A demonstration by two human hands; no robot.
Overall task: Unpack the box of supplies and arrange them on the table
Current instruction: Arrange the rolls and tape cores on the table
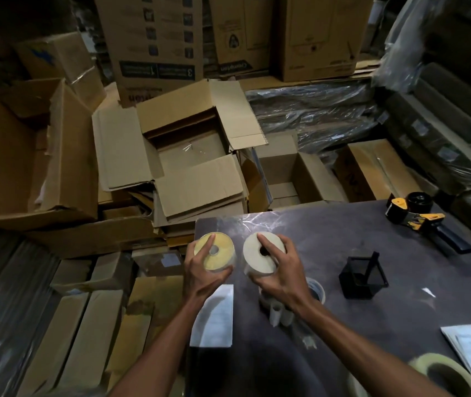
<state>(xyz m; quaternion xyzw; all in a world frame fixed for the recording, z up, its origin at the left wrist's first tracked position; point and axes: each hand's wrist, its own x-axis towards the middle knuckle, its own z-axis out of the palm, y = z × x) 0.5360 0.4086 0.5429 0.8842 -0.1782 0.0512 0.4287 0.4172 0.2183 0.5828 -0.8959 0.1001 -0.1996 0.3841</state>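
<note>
- Two thick paper rolls sit in the person's hands at the near-left corner of the dark grey table [371,253], side by side.
- The left hand [199,275] grips the yellowish roll with a small centre hole [214,251]: thumb under the rim, one finger laid across the top face.
- The right hand [278,273] grips the off-white roll [260,253] likewise, a finger reaching into its core.
- Whether the rolls already rest on the table I cannot tell.
- They look dense and stiff, probably weighty; holding by the outer rim seems safest, since loose outer winds could unravel.
- The open brown cardboard box [188,147] behind looks nearly emptied.
</note>
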